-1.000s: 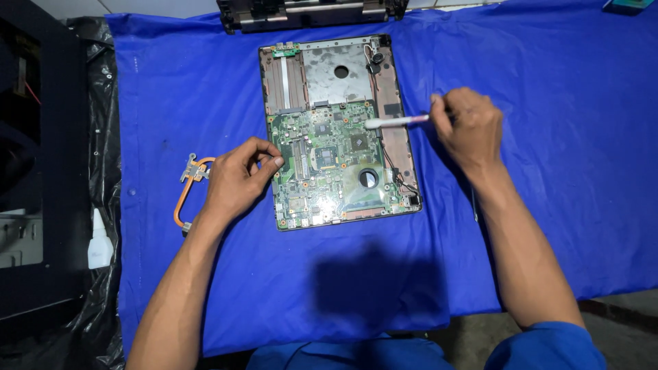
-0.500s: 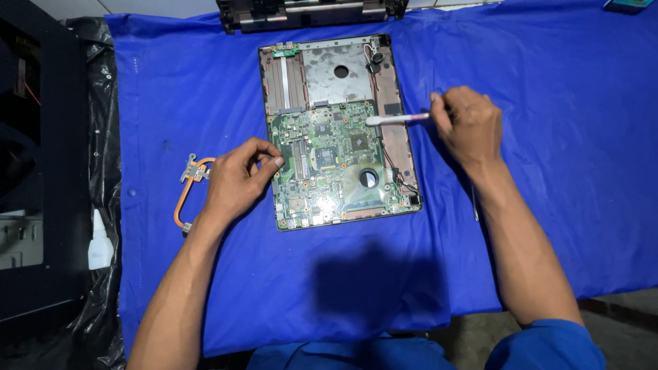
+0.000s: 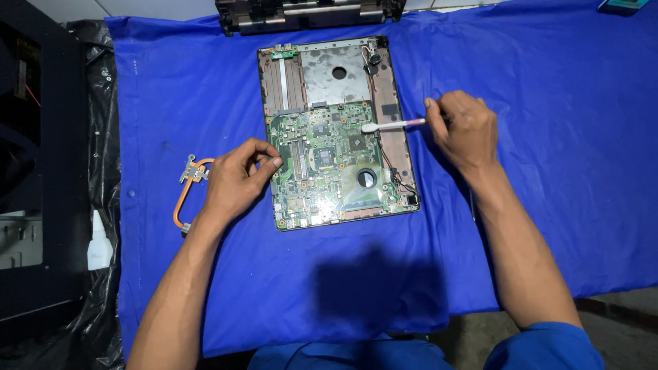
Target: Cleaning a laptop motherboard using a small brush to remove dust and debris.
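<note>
so your left hand [image 3: 236,179] is curled on the green motherboard's [image 3: 329,164] left edge, and your right hand [image 3: 460,129] pinches a white brush [image 3: 391,125] with its tip on the board.

— Covering the table: a wide bright blue cloth [image 3: 548,137], creased, with a soft dark shadow near its front edge.
— Left of it?
— Crinkled black plastic sheeting [image 3: 103,137], then a black boxy cabinet [image 3: 41,205].
— Beyond the far edge?
— A strip of pale tiled surface [image 3: 137,8]. Bottom right, some grey floor [image 3: 617,322].
</note>
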